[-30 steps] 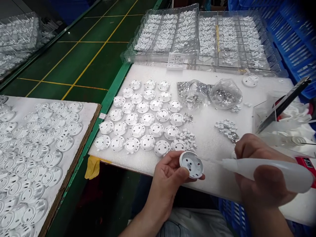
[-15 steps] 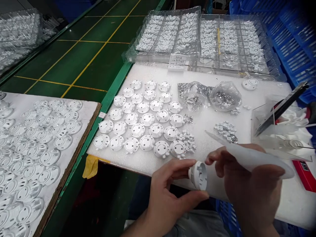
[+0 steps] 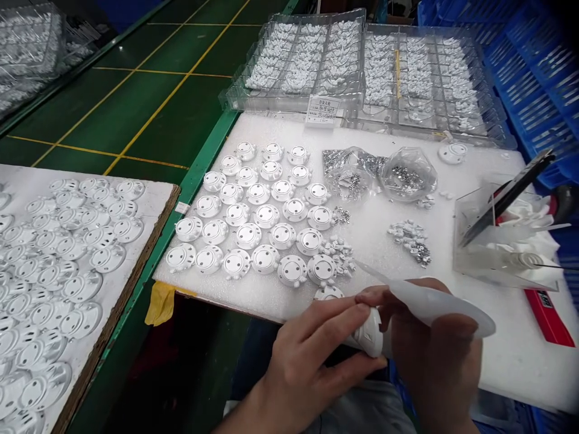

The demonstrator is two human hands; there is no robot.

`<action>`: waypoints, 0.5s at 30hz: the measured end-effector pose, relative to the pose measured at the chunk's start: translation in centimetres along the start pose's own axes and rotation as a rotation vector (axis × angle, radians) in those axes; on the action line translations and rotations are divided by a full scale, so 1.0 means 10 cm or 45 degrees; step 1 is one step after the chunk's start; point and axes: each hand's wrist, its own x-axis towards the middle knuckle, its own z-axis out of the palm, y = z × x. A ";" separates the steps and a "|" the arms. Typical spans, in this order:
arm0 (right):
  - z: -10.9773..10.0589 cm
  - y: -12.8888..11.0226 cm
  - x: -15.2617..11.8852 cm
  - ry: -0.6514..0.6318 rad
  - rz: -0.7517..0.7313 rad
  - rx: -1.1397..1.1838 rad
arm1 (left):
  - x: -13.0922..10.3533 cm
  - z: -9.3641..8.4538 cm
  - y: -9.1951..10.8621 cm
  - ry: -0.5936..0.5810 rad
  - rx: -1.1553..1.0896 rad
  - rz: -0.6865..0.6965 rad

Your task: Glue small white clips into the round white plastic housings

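Low in front of me, my left hand (image 3: 307, 355) pinches a small round white plastic part (image 3: 373, 339) between thumb and fingers, tilted on its edge. My right hand (image 3: 429, 361) is wrapped round a translucent squeeze bottle (image 3: 441, 306) whose thin nozzle points up and left. Its fingertips also reach the rim of the white part, right beside my left fingers. Just beyond the hands lie rows of similar round white parts (image 3: 265, 258), each with dark dots. One more white disc (image 3: 329, 293) is partly hidden behind my left hand. Small white pieces (image 3: 338, 256) are heaped beside the rows.
Bags of small metal pieces (image 3: 409, 175) and a loose pile (image 3: 411, 241) lie on the white foam board (image 3: 375, 232). Clear trays (image 3: 303, 60) stand behind. At right are a clear tool box (image 3: 479, 241) and a red object (image 3: 549, 319). Another board (image 3: 156, 193) stands left.
The white part has turned so its hollow inside no longer faces me. My right hand has moved left with the bottle, and its fingers now meet the part. The view has shifted slightly.
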 end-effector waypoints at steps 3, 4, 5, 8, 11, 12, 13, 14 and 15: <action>0.01 -0.02 0.01 -0.033 0.003 0.132 | 0.02 -0.01 0.06 0.037 -0.213 -0.351; 0.01 -0.02 0.02 -0.045 0.004 0.175 | 0.02 -0.01 0.08 0.052 -0.355 -0.540; 0.00 -0.02 0.04 -0.047 0.006 0.209 | 0.03 -0.02 0.09 0.066 -0.523 -0.728; -0.04 0.01 0.07 -0.001 0.016 0.256 | 0.05 -0.01 0.08 0.122 -1.009 -1.066; -0.09 0.03 0.05 0.030 -0.053 0.167 | 0.06 0.02 0.04 0.209 -1.219 -1.162; -0.10 0.04 0.03 0.023 -0.092 0.105 | 0.06 0.03 0.04 0.234 -1.248 -1.176; -0.12 0.04 0.01 0.004 -0.120 0.034 | 0.06 0.04 0.04 0.248 -1.272 -1.189; -0.13 0.04 -0.02 -0.021 -0.128 -0.036 | 0.06 0.05 0.05 0.253 -1.295 -1.203; -0.15 0.04 -0.04 -0.041 -0.128 -0.093 | 0.06 0.05 0.07 0.250 -1.320 -1.221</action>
